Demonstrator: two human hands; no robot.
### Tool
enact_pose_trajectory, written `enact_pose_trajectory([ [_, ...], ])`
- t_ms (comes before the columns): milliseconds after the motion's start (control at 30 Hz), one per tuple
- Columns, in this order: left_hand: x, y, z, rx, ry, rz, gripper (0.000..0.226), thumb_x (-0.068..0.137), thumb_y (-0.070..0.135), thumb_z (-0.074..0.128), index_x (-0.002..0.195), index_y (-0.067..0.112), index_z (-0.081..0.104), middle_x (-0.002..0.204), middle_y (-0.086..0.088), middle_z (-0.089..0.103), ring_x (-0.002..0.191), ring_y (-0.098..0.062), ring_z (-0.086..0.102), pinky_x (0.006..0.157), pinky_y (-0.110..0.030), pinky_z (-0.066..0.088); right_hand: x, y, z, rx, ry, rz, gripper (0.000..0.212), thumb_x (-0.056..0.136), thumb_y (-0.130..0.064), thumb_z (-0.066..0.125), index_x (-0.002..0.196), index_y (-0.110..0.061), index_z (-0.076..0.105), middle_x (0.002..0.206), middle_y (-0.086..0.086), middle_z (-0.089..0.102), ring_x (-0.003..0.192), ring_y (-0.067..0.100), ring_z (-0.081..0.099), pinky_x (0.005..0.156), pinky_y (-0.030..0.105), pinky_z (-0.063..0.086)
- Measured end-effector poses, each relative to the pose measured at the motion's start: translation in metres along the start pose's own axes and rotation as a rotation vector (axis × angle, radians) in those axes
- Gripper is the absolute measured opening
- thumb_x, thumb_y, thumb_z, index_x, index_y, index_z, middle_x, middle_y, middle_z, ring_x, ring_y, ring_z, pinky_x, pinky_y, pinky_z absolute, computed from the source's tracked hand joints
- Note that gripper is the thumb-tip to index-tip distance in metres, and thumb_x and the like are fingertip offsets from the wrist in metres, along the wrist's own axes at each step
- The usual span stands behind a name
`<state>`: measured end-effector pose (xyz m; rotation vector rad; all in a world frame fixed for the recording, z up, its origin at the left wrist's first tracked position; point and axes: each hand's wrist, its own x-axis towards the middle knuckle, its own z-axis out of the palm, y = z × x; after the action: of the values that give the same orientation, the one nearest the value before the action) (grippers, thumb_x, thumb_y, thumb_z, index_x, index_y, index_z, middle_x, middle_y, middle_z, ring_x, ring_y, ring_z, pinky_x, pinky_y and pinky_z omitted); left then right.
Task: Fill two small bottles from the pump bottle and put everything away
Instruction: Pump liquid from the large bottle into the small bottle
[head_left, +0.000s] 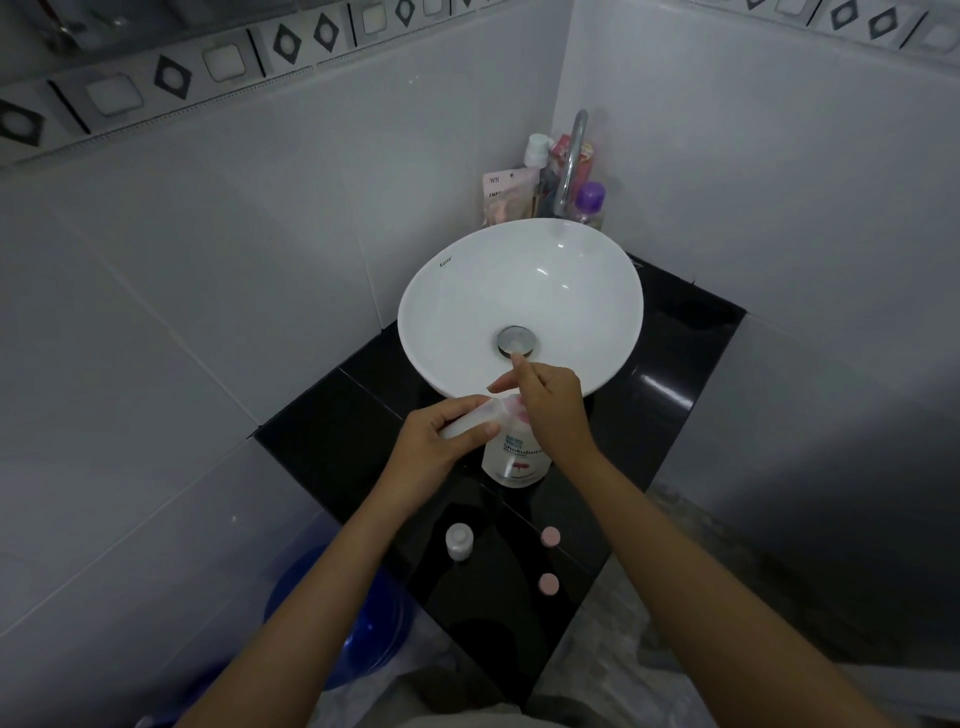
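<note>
**A:** What is nearest to us?

**B:** Two bare arms reach forward over a shiny black counter (675, 374). Near its front edge lie two little pink caps, one (548, 584) close to us and one (550, 537) a bit farther. To their left stands a small clear bottle (458, 541) with no cap on.

**A:** And down on the floor?

**B:** A blue bucket (363, 623) sits at the left, below the counter.

**A:** What are the hands doing?

**B:** The left hand (441, 441) is wrapped around another small clear bottle (470, 422). It holds the bottle tipped on its side, with the open end right at the pink spout of the pump bottle (515, 457). The right hand (553, 410) sits on top of the pump, with fingers curled over it. The first finger sticks out.

**A:** Where is the pump bottle?

**B:** It stands on the counter between the hands, just in front of the white sink bowl (441, 312). It is white, and its label has blue writing.

**A:** What is behind the sink?

**B:** A silver tap (570, 161) in the corner. Around it stand a purple-capped bottle (590, 202), a pink pouch (506, 197) and some tubes.
</note>
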<state>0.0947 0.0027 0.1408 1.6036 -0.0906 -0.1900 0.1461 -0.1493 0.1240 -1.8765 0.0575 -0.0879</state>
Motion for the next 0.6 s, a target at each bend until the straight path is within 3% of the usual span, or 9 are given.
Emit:
enact_pose_trajectory([
  [100,-0.003,0.006,0.002,-0.005,-0.011,0.007,0.025,0.084,0.018,0.067,0.103,0.035,0.069,0.098,0.024,0.073,0.095,0.005,0.066,0.072,-0.006,0.049,0.002,-0.009,-0.004,-0.022,-0.043,0.021,0.041,0.096,-0.031,0.048,0.071,-0.011,0.073,0.068,-0.001,0.070,0.066,0.007,0.063,0.065,0.027,0.049],
  [267,-0.007,0.011,0.002,-0.042,-0.006,0.021,0.025,0.078,0.036,0.064,0.101,0.046,0.068,0.105,0.026,0.071,0.100,0.004,0.065,0.074,-0.008,0.050,0.003,-0.029,-0.010,0.068,-0.064,0.037,0.031,0.093,-0.032,0.054,0.082,-0.007,0.068,0.073,0.004,0.071,0.064,0.001,0.063,0.060,0.011,0.049],
  [433,-0.008,0.011,-0.001,-0.034,0.005,0.029,0.027,0.084,0.025,0.064,0.097,0.049,0.068,0.102,0.029,0.070,0.098,0.007,0.064,0.072,-0.006,0.049,-0.001,-0.038,-0.013,0.218,-0.072,0.085,0.013,0.089,-0.025,0.057,0.090,-0.012,0.052,0.087,0.013,0.068,0.077,0.018,0.064,0.060,0.019,0.050],
  [600,-0.009,0.010,-0.002,-0.028,0.012,0.032,0.029,0.087,0.019,0.062,0.100,0.045,0.065,0.099,0.033,0.069,0.096,0.011,0.063,0.070,-0.005,0.049,-0.004,-0.044,-0.016,0.312,-0.053,0.079,0.036,0.079,-0.040,0.055,0.098,-0.010,0.053,0.094,0.018,0.068,0.081,0.033,0.066,0.073,0.037,0.054],
])
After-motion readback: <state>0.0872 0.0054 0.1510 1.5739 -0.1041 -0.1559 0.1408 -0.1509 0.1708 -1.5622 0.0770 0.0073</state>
